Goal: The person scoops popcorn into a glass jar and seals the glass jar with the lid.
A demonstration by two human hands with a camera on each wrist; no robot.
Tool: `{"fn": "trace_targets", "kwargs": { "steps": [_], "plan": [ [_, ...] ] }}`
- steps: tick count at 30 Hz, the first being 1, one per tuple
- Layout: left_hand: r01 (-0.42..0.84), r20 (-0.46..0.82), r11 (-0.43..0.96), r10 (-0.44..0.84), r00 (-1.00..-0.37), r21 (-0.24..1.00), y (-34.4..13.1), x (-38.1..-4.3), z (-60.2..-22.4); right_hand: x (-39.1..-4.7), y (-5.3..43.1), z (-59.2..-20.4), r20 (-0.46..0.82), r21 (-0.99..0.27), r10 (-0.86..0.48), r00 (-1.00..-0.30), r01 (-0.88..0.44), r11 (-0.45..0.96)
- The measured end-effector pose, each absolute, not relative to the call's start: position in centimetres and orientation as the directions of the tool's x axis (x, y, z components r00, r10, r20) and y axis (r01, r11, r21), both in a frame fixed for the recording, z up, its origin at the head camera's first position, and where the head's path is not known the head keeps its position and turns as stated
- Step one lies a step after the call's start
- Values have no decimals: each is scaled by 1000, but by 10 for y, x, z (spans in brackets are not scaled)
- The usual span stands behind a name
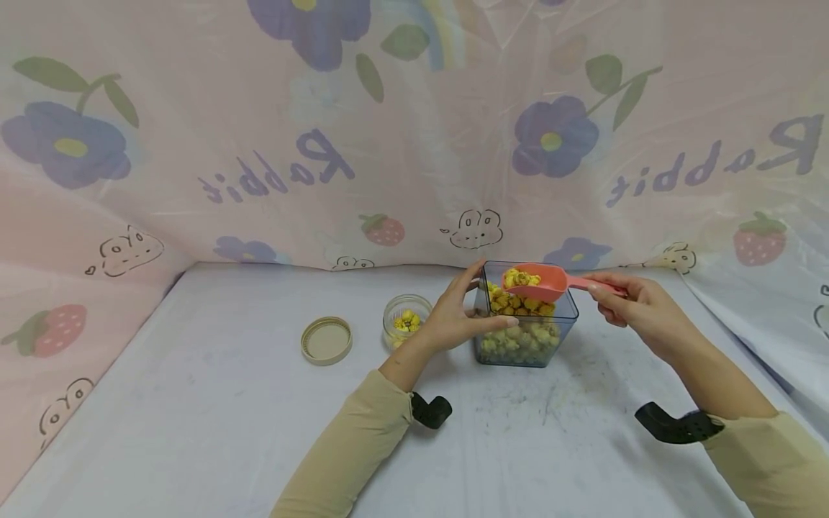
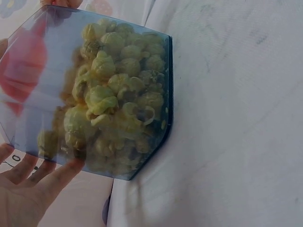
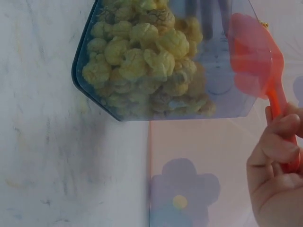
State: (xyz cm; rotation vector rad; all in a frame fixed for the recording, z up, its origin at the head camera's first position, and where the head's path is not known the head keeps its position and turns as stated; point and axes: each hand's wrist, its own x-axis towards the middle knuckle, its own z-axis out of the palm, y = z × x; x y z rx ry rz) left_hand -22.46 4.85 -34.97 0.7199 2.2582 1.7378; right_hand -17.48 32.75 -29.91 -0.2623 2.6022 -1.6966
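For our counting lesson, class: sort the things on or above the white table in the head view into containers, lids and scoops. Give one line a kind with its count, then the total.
Containers: 2 (bluish clear box, round jar)
Lids: 1 (round beige lid)
Scoops: 1 (coral scoop)
Total: 4

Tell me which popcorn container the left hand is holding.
The larger, blue-tinted bin: the left hand grips its side. The other, a round clear jar to its left, is not held.
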Motion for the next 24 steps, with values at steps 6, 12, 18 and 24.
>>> {"fn": "trace_targets", "kwargs": {
  "steps": [6, 12, 18, 24],
  "plan": [
    [253, 132, 188, 492, -861, 949, 48, -224, -349, -173, 327, -299, 71, -909, -145, -987, -124, 398],
    [281, 120, 277, 483, -867, 919, 46, -222, -349, -171, 325, -298, 50, -897, -122, -991, -98, 430],
    [346, 145, 396, 455, -879, 851, 43, -220, -342, -169, 324, -296, 78, -892, -130, -988, -127, 433],
    [380, 169, 424, 456, -874, 822, 39, -217, -335, -168, 324, -295, 88, -897, -135, -987, -137, 421]
  ]
}}
